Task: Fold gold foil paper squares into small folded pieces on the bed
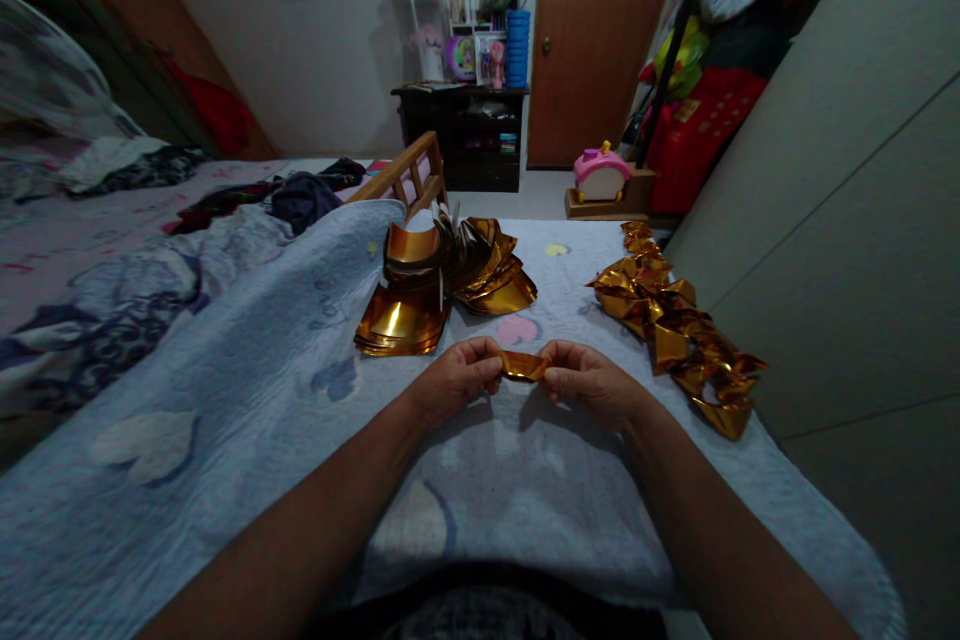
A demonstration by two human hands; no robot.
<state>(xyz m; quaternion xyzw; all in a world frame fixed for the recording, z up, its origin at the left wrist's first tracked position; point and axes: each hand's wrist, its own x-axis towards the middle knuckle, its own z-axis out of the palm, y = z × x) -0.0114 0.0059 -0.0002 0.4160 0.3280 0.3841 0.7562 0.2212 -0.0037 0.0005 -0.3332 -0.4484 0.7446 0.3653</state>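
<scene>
Between my two hands is a small folded piece of gold foil paper (523,366), held just above the bed cover. My left hand (459,380) pinches its left end with thumb and fingers. At the right end, my right hand (589,382) grips it the same way. Beyond my left hand lie curved stacks of flat gold foil sheets (403,317), with more sheets (495,270) fanned out beside them. To the right, a long heap of folded gold foil pieces (660,315) runs along the bed's edge.
A pale blue quilt (315,450) with heart shapes covers the bed. Rumpled clothes (300,200) lie at the left, next to a wooden rail (405,170). The white cabinet side (840,220) borders the right edge. A pink toy (602,172) stands beyond the bed.
</scene>
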